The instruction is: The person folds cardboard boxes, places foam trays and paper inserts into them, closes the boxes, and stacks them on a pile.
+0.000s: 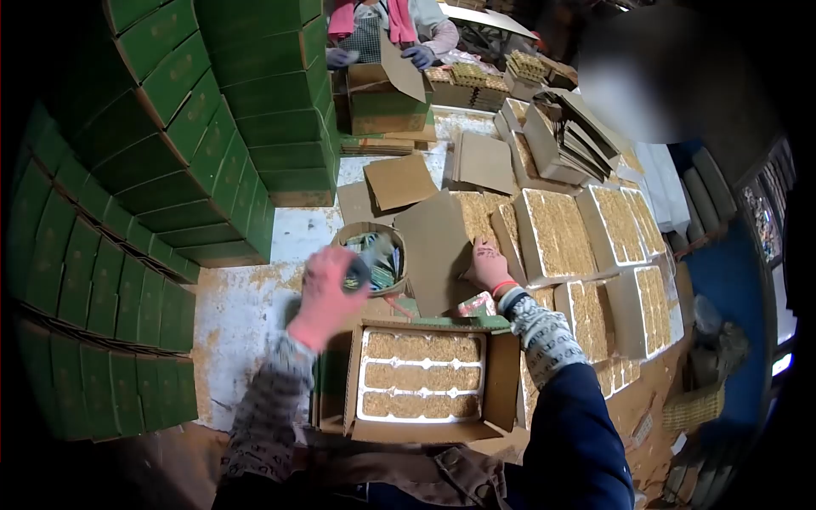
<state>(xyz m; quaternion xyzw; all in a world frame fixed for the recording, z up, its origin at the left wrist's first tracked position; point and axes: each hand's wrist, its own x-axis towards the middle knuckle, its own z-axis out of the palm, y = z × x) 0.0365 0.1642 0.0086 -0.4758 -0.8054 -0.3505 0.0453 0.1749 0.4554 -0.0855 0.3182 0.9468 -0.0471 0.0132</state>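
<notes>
My left hand (316, 297), in a pink glove and blurred by motion, is closed around a dark ring-shaped roll (357, 274) that looks like tape. Just behind it stands a round cardboard tub (401, 276) with green packets (387, 255) inside. My right hand (489, 267), also gloved in pink, is closed at the right edge of a flat cardboard sheet (432, 246); its fingertips are partly hidden. Right in front of me an open carton (501, 387) contains white-edged trays (422, 374) of brown granular filling. A small red-and-white packet (476, 306) lies between my right wrist and the carton.
Tall stacks of green boxes (285, 110) line the left side. More filled white-edged trays (557, 234) cover the right of the table. Loose cardboard pieces (399, 181) lie farther back. Across the table, a co-worker's gloved hand (418, 57) touches an open green box (387, 115).
</notes>
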